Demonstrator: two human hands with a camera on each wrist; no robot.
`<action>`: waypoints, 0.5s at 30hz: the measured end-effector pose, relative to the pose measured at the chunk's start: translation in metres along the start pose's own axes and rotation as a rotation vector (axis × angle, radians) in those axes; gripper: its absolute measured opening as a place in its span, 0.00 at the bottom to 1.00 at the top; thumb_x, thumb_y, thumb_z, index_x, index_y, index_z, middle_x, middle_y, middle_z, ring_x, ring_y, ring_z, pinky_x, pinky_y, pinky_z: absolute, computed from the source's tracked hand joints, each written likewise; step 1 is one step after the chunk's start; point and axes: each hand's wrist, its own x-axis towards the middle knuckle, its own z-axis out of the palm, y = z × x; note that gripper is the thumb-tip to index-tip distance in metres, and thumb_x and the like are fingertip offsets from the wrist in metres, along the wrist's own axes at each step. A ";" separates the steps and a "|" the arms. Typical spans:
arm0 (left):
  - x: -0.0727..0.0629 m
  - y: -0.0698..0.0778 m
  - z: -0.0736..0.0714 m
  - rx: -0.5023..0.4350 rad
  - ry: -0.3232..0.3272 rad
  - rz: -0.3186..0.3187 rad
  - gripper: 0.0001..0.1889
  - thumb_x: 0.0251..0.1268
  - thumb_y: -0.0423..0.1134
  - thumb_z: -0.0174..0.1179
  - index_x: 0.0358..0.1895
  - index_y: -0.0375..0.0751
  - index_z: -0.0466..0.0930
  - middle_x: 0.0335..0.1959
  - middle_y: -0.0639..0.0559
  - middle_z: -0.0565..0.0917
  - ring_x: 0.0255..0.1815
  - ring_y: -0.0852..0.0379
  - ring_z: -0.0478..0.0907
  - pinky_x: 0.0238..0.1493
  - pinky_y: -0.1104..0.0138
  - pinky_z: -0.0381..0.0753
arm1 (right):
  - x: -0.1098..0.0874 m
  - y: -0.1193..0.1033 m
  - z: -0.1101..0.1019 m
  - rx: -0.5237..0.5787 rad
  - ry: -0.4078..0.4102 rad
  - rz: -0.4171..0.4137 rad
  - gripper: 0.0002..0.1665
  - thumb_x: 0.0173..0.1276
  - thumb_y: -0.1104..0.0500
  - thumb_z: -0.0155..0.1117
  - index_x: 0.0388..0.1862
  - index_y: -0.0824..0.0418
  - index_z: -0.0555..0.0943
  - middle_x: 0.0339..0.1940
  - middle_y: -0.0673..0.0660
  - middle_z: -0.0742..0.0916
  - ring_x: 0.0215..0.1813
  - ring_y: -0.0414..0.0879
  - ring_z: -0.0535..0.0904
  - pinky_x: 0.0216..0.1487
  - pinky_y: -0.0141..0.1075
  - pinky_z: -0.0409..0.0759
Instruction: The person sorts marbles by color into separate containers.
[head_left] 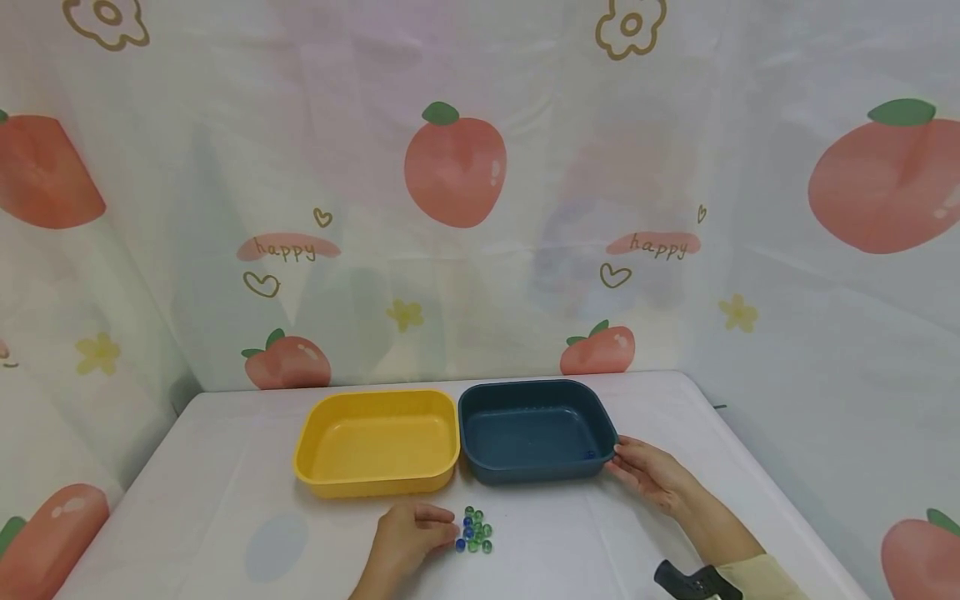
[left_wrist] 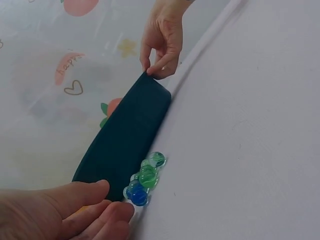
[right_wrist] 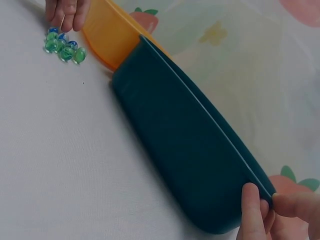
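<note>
My right hand pinches the right rim of a dark blue plastic tray; the right wrist view shows the thumb and fingers on either side of that rim. Inside the tray's near right corner lies a blue marble. In front of the trays, several green and blue glass marbles sit in a cluster on the cloth. Just left of them is my left hand, its fingers loosely extended beside the nearest blue marble. No marble shows between those fingers.
A yellow tray stands directly left of the dark blue one, rims nearly touching. White cloth covers the table. Behind and at both sides hangs a peach-printed curtain. A black device is at the right wrist.
</note>
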 end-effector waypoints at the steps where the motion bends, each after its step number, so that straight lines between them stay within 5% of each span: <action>1: 0.000 -0.001 0.001 0.007 0.002 0.009 0.10 0.52 0.37 0.74 0.38 0.39 0.88 0.28 0.52 0.88 0.30 0.61 0.83 0.34 0.67 0.85 | 0.000 0.000 0.000 -0.002 -0.002 0.000 0.34 0.76 0.67 0.50 0.74 0.74 0.50 0.40 0.54 0.85 0.43 0.42 0.85 0.51 0.33 0.84; 15: -0.001 -0.001 0.010 0.071 0.047 -0.009 0.09 0.50 0.35 0.75 0.35 0.41 0.88 0.27 0.54 0.87 0.29 0.61 0.82 0.32 0.65 0.84 | 0.001 0.001 0.000 -0.004 -0.004 -0.003 0.34 0.76 0.67 0.50 0.74 0.74 0.50 0.40 0.54 0.85 0.43 0.41 0.85 0.51 0.33 0.84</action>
